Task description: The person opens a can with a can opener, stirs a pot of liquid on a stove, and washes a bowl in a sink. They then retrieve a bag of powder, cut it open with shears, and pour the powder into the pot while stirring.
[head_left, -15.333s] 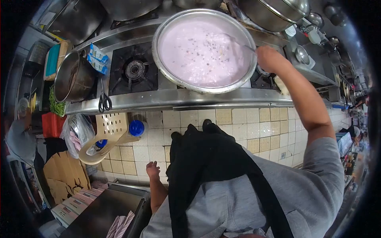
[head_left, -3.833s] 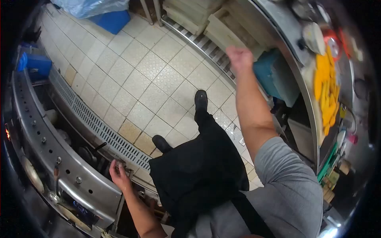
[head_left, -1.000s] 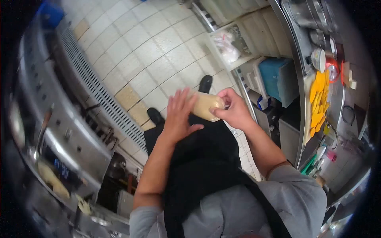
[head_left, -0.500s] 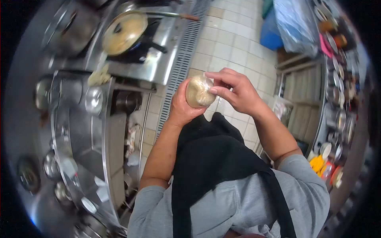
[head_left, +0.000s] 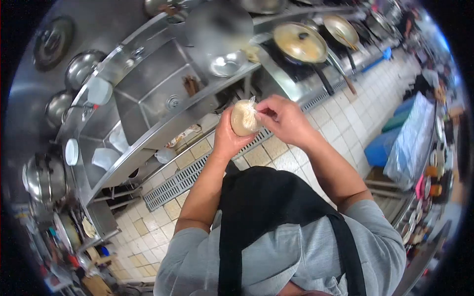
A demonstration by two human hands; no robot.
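Observation:
A small clear plastic bag point(head_left: 244, 117) filled with something beige sits upright in my left hand point(head_left: 228, 136), which cups it from below and behind. My right hand point(head_left: 282, 120) is at the bag's right side, its fingertips pinching the twisted top of the plastic. Both hands are held in front of my chest, above the tiled floor and just before the steel counter edge.
A steel sink basin point(head_left: 153, 91) lies ahead on the counter, with steel bowls point(head_left: 224, 64) beside it. A lidded pan point(head_left: 300, 42) and a wok point(head_left: 340, 28) stand on the stove at the right. A floor drain grate point(head_left: 180, 180) runs along the counter. A blue tub point(head_left: 382, 148) stands at the right.
My body has turned, so the sink and stove now lie ahead instead of to the left. The bag stays in my left hand and my right fingers have moved onto its top.

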